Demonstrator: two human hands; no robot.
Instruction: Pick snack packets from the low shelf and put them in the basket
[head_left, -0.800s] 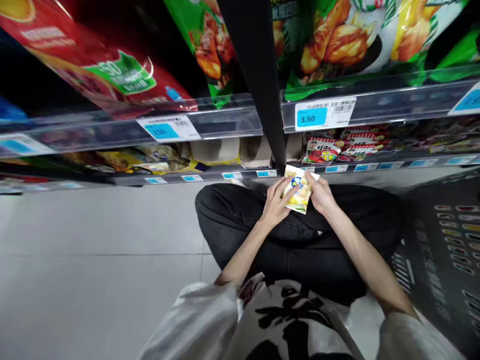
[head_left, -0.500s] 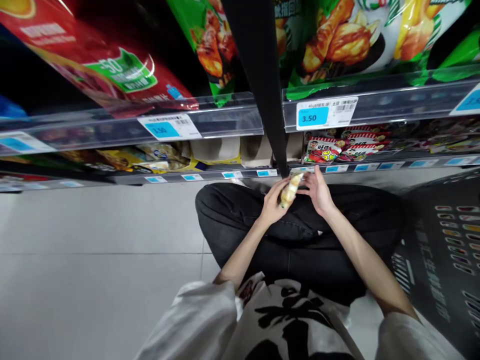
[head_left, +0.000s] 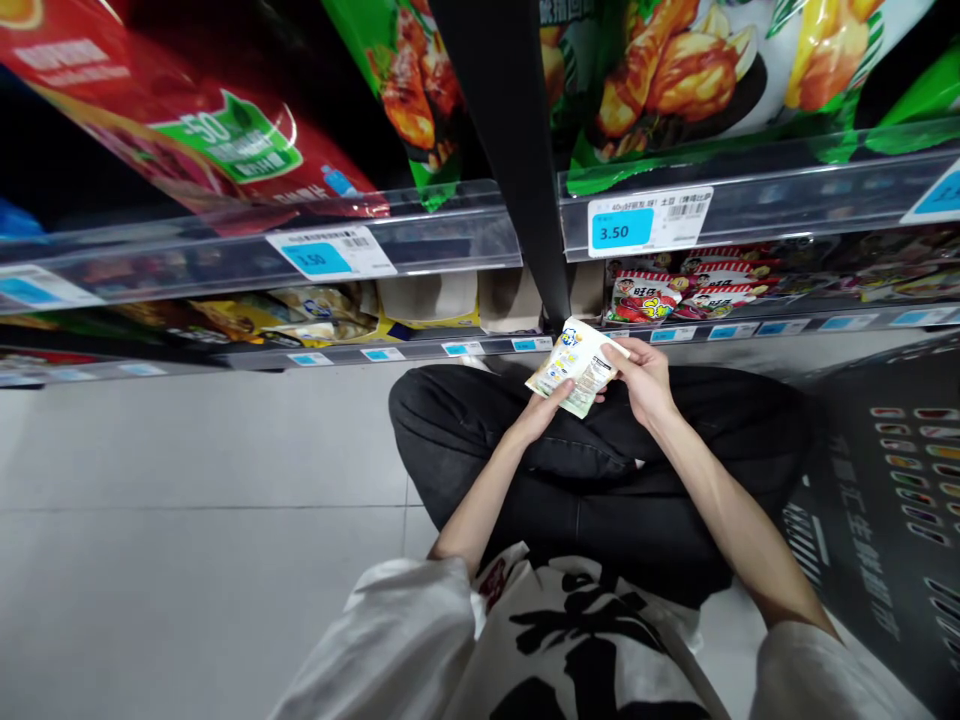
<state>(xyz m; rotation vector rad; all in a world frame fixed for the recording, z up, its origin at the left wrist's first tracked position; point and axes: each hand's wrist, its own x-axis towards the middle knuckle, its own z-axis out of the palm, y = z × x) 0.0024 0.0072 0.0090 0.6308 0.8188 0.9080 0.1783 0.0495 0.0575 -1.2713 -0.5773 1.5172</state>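
Note:
A small white snack packet [head_left: 576, 365] with a pale green lower edge and printed text faces up above my crossed legs. My left hand [head_left: 541, 408] pinches its lower left part, thumb on top and the other fingers mostly hidden beneath. At the packet's right edge, my right hand [head_left: 643, 375] grips it between thumb and fingers. Just beyond the packet is the bottom shelf, where red-and-white snack packets [head_left: 645, 297] lie to the right of a dark upright post.
A dark shopping basket [head_left: 847, 500] stands close at my right. Overhanging the lower shelf is an upper shelf edge [head_left: 450, 235] with price tags and large snack bags. Opened cardboard boxes [head_left: 431, 298] sit on the bottom shelf. Grey tiled floor [head_left: 187, 500] lies at left.
The packet has turned from edge-on to its printed face. My right hand, open beside it before, has closed on its right edge. My left hand keeps hold.

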